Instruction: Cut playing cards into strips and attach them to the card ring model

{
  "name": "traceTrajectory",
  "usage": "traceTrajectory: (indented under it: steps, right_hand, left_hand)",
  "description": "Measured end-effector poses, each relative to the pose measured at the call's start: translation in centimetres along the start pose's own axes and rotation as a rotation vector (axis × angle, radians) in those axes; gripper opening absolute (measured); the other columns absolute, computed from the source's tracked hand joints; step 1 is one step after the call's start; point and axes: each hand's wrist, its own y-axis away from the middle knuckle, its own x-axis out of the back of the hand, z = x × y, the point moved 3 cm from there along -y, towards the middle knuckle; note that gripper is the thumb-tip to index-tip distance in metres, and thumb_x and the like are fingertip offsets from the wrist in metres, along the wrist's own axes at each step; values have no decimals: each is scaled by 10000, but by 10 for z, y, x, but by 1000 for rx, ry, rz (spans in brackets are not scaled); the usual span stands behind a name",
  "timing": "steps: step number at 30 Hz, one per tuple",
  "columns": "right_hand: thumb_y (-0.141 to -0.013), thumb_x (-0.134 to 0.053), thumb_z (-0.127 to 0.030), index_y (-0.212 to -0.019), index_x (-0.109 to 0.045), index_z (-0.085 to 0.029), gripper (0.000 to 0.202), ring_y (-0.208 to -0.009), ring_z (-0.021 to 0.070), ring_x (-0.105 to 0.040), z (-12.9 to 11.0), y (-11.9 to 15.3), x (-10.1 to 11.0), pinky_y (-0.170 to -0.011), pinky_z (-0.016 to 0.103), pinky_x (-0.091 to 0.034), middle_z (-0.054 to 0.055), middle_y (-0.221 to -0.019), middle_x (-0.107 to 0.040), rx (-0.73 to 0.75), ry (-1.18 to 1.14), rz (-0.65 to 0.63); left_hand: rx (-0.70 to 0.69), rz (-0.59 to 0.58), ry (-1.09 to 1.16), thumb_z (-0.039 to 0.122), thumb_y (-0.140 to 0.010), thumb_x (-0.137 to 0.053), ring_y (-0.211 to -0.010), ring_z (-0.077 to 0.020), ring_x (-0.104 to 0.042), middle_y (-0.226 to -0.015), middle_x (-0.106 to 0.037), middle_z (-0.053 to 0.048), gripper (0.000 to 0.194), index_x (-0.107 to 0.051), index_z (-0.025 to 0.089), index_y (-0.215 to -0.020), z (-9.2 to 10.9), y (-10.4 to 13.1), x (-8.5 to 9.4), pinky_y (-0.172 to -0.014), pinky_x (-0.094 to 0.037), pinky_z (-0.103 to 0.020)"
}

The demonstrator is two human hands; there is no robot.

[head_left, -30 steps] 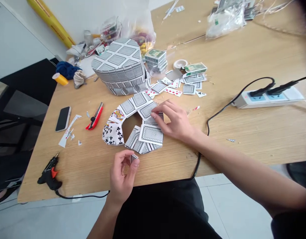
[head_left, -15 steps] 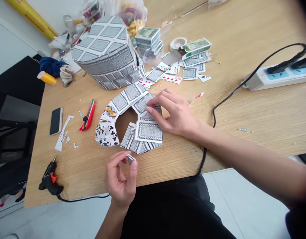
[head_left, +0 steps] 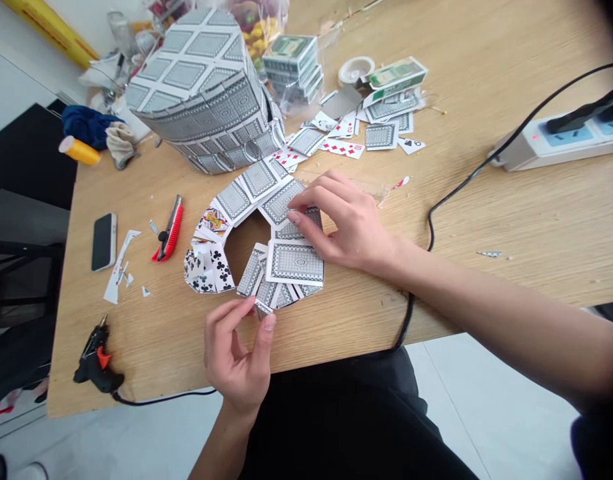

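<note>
A curved, C-shaped band of overlapping playing cards (head_left: 232,201) lies on the table, mostly patterned backs, with club faces and a court card on its left side. Between the thumb and fingers of my left hand (head_left: 241,353) is a small cut card piece (head_left: 264,309), right at the band's near edge. My right hand (head_left: 344,220) rests over the band's right side, thumb and forefinger closed together above the cards; whether anything is between them is hidden. Just below those fingers, a whole card (head_left: 295,262) lies face down on the band.
Behind stands a large card-covered box (head_left: 211,93), beside stacked card packs (head_left: 291,63) and loose cards (head_left: 381,136). To the left are a red utility knife (head_left: 169,230), a phone (head_left: 104,241) and a glue gun (head_left: 97,360). A power strip (head_left: 521,143) and its cable lie right.
My left hand has brought the small card piece up to the band's near edge. The right hand keeps its place on the band. The view has shifted slightly.
</note>
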Motion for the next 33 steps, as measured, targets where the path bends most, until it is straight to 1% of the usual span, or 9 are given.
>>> traceTrajectory:
  steps: [5, 9, 12, 16, 22, 26, 28, 31, 33]
  right_hand:
    - [-1083, -595, -289, -995, -648, -183, 148, -831, 215, -552, -1, 0, -1, -802, 379, -478, 66, -871, -664, 25, 5, 20]
    - [-1089, -577, -298, -995, -643, -189, 159, -844, 217, -550, 0, 0, 0, -817, 387, -474, 64, -877, -656, 7, 7, 6]
    - [-1088, -570, -300, -997, -637, -197, 153, -852, 218, -551, 1, 0, 0, -829, 393, -471, 62, -888, -654, -2, 4, -6]
    - [-1088, -567, -297, -996, -637, -195, 154, -853, 220, -550, 1, 0, -1, -831, 399, -476, 67, -890, -657, 2, 1, -3]
    - [-1089, -549, -316, -1003, -634, -211, 160, -884, 235, -558, 2, 1, -2, -854, 426, -471, 68, -913, -653, -47, -19, -38]
    - [-1084, -556, -309, -1009, -632, -208, 148, -891, 238, -562, 2, 2, -2, -849, 424, -473, 71, -920, -655, -37, -26, -32]
    - [-1083, -559, -306, -1011, -632, -208, 142, -891, 237, -565, 2, 1, -2, -842, 419, -472, 68, -917, -654, -30, -23, -27]
    - [-1083, -564, -297, -1015, -637, -203, 137, -881, 232, -566, 2, 1, -2, -838, 411, -477, 69, -914, -662, -13, -12, -12]
    - [-1080, -568, -289, -1020, -642, -199, 131, -876, 230, -565, 1, 1, -1, -841, 410, -481, 72, -915, -669, 0, -7, -6]
  left_hand:
    - [22, 2, 18, 16, -844, -852, -1041, -181, -718, -1128, -725, -56, 476, -773, 203, -1275, -1, 2, 0, -829, -671, -299]
    - [38, 7, 30, 23, -839, -859, -973, -160, -715, -1107, -715, -51, 439, -773, 182, -1239, -1, 2, 1, -799, -655, -282]
    - [41, 9, 26, 25, -837, -861, -950, -163, -715, -1096, -712, -49, 432, -769, 182, -1229, 0, 3, 1, -778, -652, -292]
    - [35, 11, 5, 37, -829, -871, -978, -190, -721, -1073, -723, -47, 429, -772, 195, -1215, 0, 4, 1, -768, -654, -313]
    - [37, -9, -24, 72, -862, -859, -959, -178, -713, -1120, -735, -55, 428, -774, 210, -1258, 1, 3, 0, -788, -654, -327]
    - [40, -32, -67, 89, -872, -865, -988, -186, -725, -1142, -739, -52, 412, -777, 220, -1253, -1, 4, 0, -801, -655, -338]
    - [38, -40, -85, 76, -855, -881, -998, -184, -724, -1152, -742, -50, 441, -777, 224, -1257, -3, 5, 0, -822, -652, -345]
    - [-2, -33, -78, 41, -835, -890, -996, -187, -722, -1139, -754, -47, 512, -756, 225, -1294, -2, 4, 1, -839, -653, -365]
    - [-57, -41, -104, 24, -839, -883, -1010, -194, -729, -1117, -762, -46, 465, -766, 216, -1246, 0, 3, 2, -863, -651, -377]
